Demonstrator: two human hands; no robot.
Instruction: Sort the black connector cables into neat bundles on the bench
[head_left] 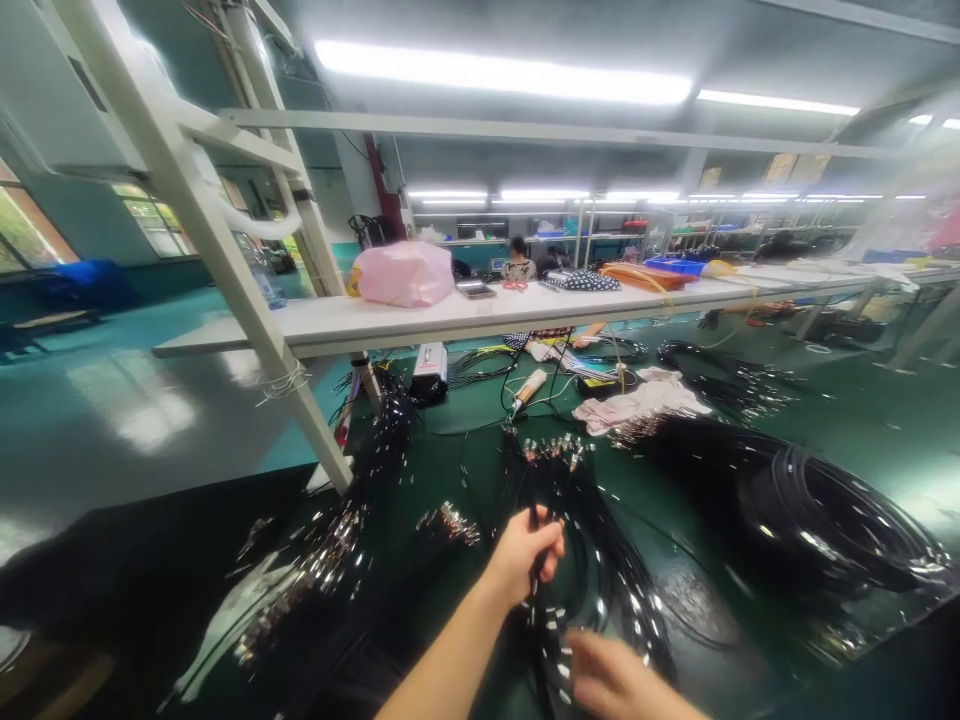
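Note:
My left hand point(521, 555) is closed around a dark strand of the black cables point(622, 590) in front of me. Below it and to the right, my right hand point(611, 675) is beside the same cables, its fingers smeared by motion; whether it grips any of them cannot be made out. Metal cable ends point(559, 452) gather at the far end of this bundle. Just left of my left hand, a smaller cluster of metal ends point(450, 522) lies on the green work surface point(465, 465).
A large coil of black cables point(810, 500) lies to the right, another cable bundle point(330, 550) to the left. Beyond are a pinkish cloth point(645, 398) and a metal box point(430, 370). A white shelf point(480, 312) on a metal frame point(225, 260) crosses ahead, carrying a pink bag point(405, 275).

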